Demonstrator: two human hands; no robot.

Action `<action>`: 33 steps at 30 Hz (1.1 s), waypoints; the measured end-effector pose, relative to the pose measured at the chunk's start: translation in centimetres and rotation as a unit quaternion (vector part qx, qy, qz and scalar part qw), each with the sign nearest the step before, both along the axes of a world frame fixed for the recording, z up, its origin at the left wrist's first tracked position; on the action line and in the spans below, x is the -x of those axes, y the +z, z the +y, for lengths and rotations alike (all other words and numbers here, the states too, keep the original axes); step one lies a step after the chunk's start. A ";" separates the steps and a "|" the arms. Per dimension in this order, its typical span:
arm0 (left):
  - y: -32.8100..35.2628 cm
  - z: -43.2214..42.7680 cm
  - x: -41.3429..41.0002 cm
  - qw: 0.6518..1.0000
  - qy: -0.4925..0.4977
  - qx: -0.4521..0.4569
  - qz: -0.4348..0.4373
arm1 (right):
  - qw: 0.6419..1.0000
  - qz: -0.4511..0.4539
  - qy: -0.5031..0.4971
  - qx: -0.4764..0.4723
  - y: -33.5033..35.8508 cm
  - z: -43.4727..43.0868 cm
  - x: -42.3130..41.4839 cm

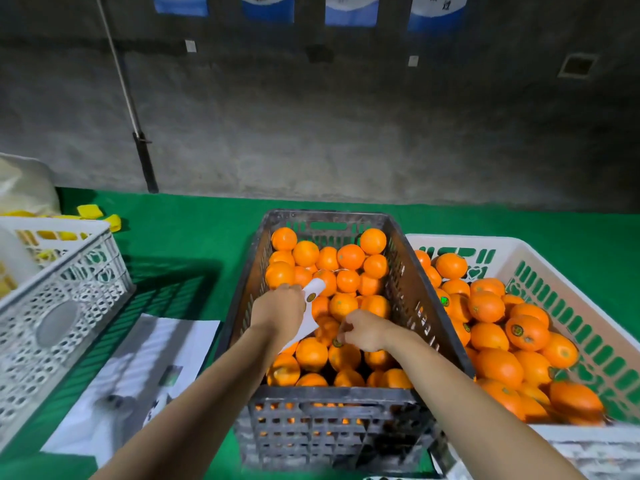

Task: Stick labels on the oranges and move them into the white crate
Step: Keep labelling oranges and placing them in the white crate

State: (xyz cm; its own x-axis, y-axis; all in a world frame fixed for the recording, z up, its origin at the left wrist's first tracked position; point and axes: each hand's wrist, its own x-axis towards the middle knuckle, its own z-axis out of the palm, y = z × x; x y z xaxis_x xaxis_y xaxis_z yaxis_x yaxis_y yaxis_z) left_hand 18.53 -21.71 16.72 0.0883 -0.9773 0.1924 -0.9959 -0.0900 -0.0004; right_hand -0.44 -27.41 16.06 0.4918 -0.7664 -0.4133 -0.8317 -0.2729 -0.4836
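A dark grey crate (398, 258) in the middle is full of unlabelled oranges (349, 256). My left hand (277, 308) hovers over its left side and grips a white strip of label backing (308, 318) that carries a round green label. Over the crate's middle, my right hand (363, 330) pinches a small label against an orange (343, 355). To the right stands the white crate (561, 289), holding several oranges, some with green labels (516, 330).
The crates stand on a green tabletop (194, 237). A second white crate (62, 306) with yellow items sits at the left. White printed sheets (138, 368) lie by my left forearm. A grey concrete wall runs behind the table.
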 end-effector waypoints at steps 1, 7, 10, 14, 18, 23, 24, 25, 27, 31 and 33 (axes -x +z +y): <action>-0.2 -0.1 0.0 1.000 -0.005 0.001 -0.007 | 1.000 0.014 0.016 -0.017 0.0 0.3 -0.3; -0.6 0.0 0.3 0.997 -0.023 -0.003 -0.073 | 0.984 0.079 0.112 -0.111 0.2 1.2 -1.5; -0.6 0.0 0.3 0.997 -0.021 0.002 -0.072 | 0.969 0.109 0.164 -0.147 -0.3 1.6 -2.1; -0.6 -0.5 0.5 0.999 -0.025 -0.002 -0.045 | 0.951 0.173 0.217 -0.139 -1.3 2.1 -2.5; -0.6 -0.6 0.7 0.999 -0.033 -0.005 -0.037 | 0.947 0.175 0.238 -0.124 -1.7 2.2 -2.5; -0.5 -0.6 0.9 0.999 -0.030 -0.024 -0.027 | 0.969 0.135 0.190 -0.078 -1.9 2.2 -2.7; -0.6 -0.6 0.9 0.999 -0.029 -0.024 -0.024 | 0.970 0.143 0.186 -0.065 -2.1 2.2 -2.8; -0.6 -0.7 0.8 0.999 -0.029 -0.025 -0.022 | 0.967 0.153 0.193 -0.066 -2.2 2.1 -2.9; -0.7 -0.7 0.8 0.999 -0.029 -0.026 -0.022 | 0.952 0.187 0.220 -0.103 -2.4 2.3 -2.8; -0.8 -0.5 0.7 0.999 -0.022 -0.024 -0.018 | 0.933 0.230 0.233 -0.150 -3.0 2.4 -2.8; -0.9 -0.4 0.7 0.999 -0.019 -0.031 -0.018 | 0.938 0.242 0.207 -0.140 -3.4 2.2 -3.2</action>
